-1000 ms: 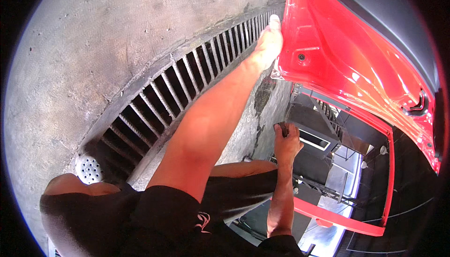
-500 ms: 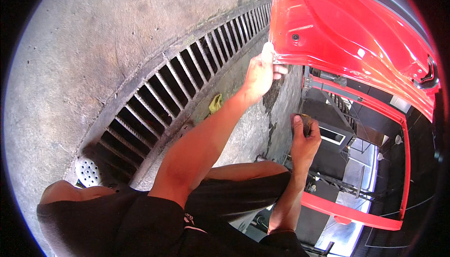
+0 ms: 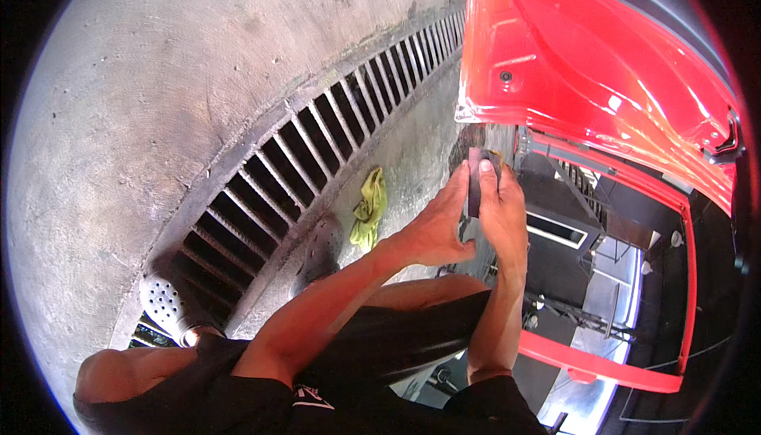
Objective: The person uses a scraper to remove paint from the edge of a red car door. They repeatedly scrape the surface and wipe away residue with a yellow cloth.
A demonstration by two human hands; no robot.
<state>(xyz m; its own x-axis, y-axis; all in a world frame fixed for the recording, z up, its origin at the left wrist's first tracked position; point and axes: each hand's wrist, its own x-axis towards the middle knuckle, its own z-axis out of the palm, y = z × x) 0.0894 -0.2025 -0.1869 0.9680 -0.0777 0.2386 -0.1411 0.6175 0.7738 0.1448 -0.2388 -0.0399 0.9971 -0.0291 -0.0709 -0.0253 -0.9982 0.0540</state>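
Right hand (image 3: 505, 217) grips a flat block (image 3: 474, 197) (dark, straight-edged); left hand (image 3: 436, 229) stands wide beside it.

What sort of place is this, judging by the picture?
Probably a vehicle repair or body workshop: there is a shiny red panel, seemingly from a vehicle, and a barred drain grate in a stained concrete floor.

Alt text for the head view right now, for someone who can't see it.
A person's right hand grips a small dark block, with the left hand open at its edge, just below the corner of a glossy red panel in the picture. A crumpled yellow-green cloth lies on the floor beside a long slotted grate.
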